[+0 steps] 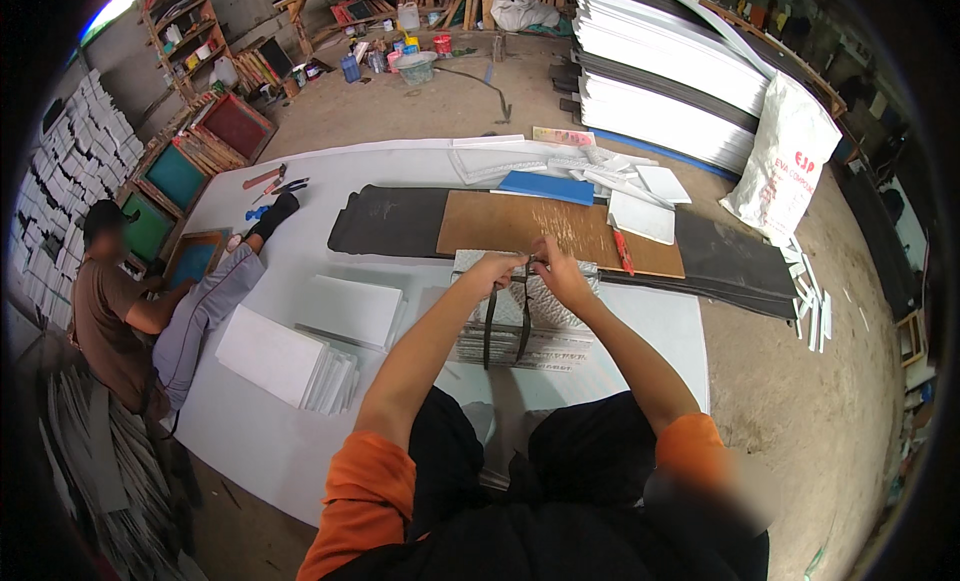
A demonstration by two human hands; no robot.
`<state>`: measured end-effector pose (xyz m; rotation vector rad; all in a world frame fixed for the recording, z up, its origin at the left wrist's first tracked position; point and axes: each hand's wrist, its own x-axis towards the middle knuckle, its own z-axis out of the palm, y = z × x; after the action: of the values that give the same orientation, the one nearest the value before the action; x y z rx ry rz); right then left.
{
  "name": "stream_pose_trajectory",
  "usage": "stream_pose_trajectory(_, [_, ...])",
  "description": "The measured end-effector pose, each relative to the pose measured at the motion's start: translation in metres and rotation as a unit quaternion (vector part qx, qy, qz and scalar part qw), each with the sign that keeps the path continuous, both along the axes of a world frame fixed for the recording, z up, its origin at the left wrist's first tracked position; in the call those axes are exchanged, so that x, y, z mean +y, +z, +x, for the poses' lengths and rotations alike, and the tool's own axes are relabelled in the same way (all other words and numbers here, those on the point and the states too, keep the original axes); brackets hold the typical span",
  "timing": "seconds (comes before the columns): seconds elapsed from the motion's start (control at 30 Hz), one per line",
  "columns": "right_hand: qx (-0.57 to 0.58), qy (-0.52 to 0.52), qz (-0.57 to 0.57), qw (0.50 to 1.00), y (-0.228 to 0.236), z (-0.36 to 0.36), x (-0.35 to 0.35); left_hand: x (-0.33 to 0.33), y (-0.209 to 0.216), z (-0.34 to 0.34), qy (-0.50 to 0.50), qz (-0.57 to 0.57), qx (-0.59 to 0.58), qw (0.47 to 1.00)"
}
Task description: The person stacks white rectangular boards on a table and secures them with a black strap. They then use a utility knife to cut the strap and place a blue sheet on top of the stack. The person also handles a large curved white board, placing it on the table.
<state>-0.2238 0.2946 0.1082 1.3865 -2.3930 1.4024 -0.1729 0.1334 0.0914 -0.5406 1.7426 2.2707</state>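
Right in front of me stands a stack of light grey, textured sheets point(545, 343) on the white table. A dark strip point(525, 326) runs over its top, with two lengths hanging down its near side. Above the stack my left hand point(500, 269) is closed, pinching the strip. My right hand point(560, 271) meets it there, its fingers bent closed around the strip too. The fingers partly hide where the lengths come together, so I cannot make out whether a knot is there.
Beyond the stack lie a brown board point(490, 224), black sheets point(385, 221), a red cutter point(622, 249) and a blue block point(546, 187). White sheet piles point(270, 353) are at left, near a seated person point(120, 301). A white sack point(785, 156) stands at right.
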Motion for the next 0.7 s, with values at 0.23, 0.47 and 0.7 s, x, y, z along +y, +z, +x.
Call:
stream_pose_trajectory(0.23, [0.126,-0.009,0.124,0.984,0.008,-0.006,0.000,0.007,0.012,-0.004,0.032,-0.537,0.237,0.809])
stream_pose_trajectory(0.47, [0.135,-0.068,0.234,0.960,0.032,-0.008,0.008,0.006,0.016,-0.004,-0.024,-0.388,0.138,0.911])
stream_pose_trajectory(0.7, [0.051,-0.009,0.094,0.994,-0.013,-0.019,0.010,0.005,0.015,-0.003,0.003,-0.274,0.119,0.954])
